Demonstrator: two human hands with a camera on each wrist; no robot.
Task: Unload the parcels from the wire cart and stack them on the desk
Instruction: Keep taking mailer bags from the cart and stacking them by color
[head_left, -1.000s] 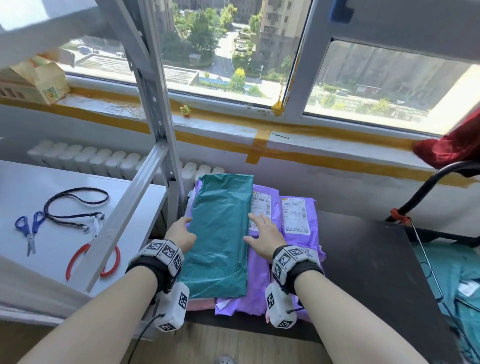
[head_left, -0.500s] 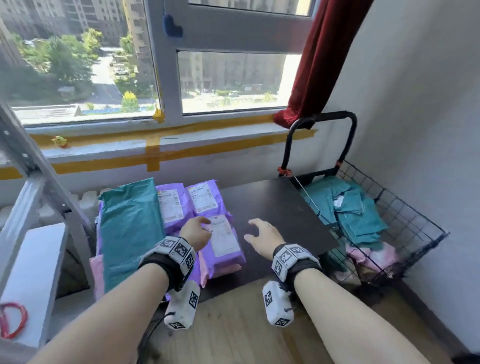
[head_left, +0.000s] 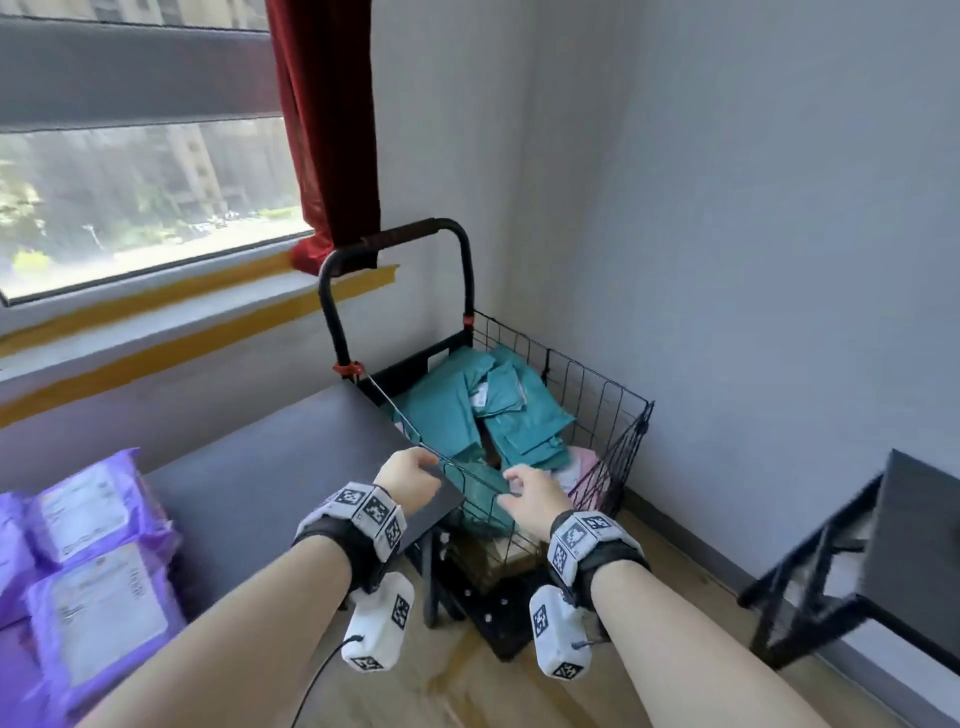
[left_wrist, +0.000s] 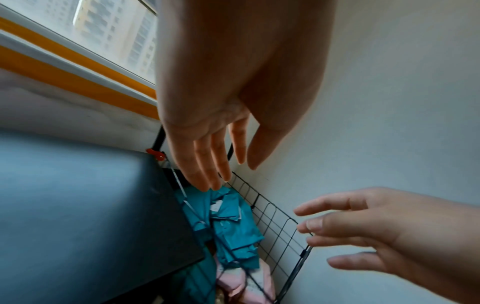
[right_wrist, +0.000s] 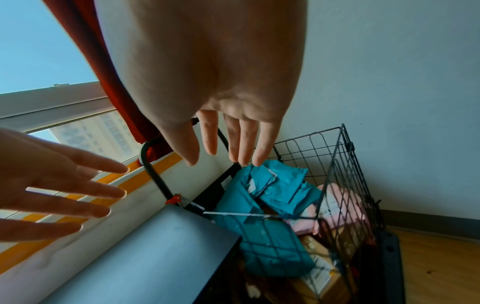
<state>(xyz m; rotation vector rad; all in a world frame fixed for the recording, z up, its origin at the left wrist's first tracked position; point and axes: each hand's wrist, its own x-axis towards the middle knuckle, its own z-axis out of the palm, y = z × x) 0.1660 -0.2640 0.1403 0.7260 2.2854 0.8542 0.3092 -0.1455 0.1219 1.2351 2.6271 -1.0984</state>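
The black wire cart (head_left: 597, 384) stands in the corner beside the dark desk (head_left: 249, 467). Inside it lie several teal parcels (head_left: 467, 410), a pink parcel (head_left: 587, 462) and brown boxes (head_left: 498, 556) lower down. Purple parcels (head_left: 88, 566) lie stacked at the desk's left end. My left hand (head_left: 410, 475) hovers over the desk's right corner, fingers straight and empty (left_wrist: 215, 164). My right hand (head_left: 527, 493) is over the cart's near rim, fingers spread and holding nothing (right_wrist: 228, 148). The teal parcels (right_wrist: 259, 197) lie just below its fingertips.
A red curtain (head_left: 327, 119) hangs over the cart's black handle (head_left: 395, 244). The grey wall (head_left: 727, 234) closes in behind the cart. A second dark table (head_left: 893, 561) stands at the right on the wooden floor (head_left: 467, 686).
The view has swung right from the parcel stack to the cart. Both hands left the parcels on the desk and moved right, and now reach empty toward the cart.
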